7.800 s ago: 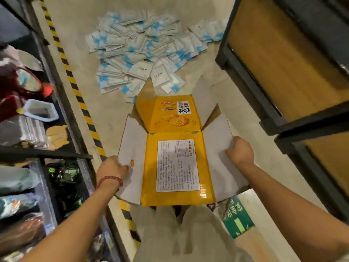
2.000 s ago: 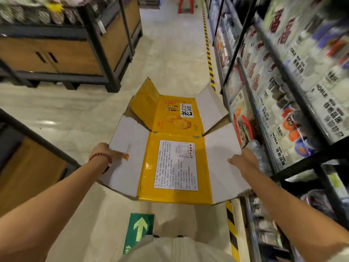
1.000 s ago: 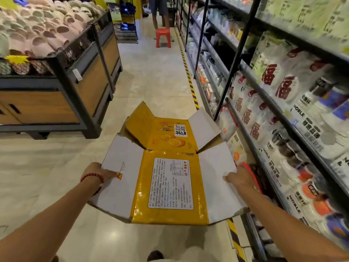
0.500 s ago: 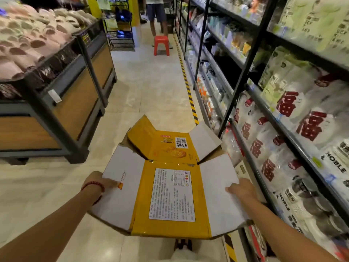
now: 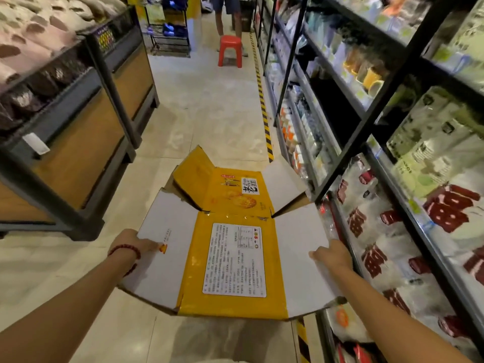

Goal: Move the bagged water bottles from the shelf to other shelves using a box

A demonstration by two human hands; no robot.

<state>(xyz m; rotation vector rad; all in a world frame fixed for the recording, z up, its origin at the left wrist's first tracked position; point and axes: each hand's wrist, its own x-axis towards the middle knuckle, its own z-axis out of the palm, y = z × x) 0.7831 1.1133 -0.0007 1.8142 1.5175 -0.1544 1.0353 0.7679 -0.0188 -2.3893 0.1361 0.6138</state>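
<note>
I carry a yellow cardboard box [image 5: 230,260] in front of me, its flaps folded over the top so the inside is hidden. My left hand [image 5: 131,243], with a red bead bracelet at the wrist, grips the white left flap. My right hand [image 5: 332,255] grips the white right flap at its edge. No bagged water bottles can be made out in the box. Clear bagged goods [image 5: 327,226] sit on the lower shelf just right of the box.
A tall shelf rack [image 5: 366,121] full of packaged goods runs along the right. Wooden display bins [image 5: 78,142] stand on the left. Down the tiled aisle are a red stool [image 5: 230,51] and a person's legs [image 5: 225,14]. Yellow-black tape [image 5: 264,111] lines the floor.
I turned away from the pile of packets on the floor and walked down the aisle with the box; the shelves on the right and the red stool have come nearer. Both hands keep their grip.
</note>
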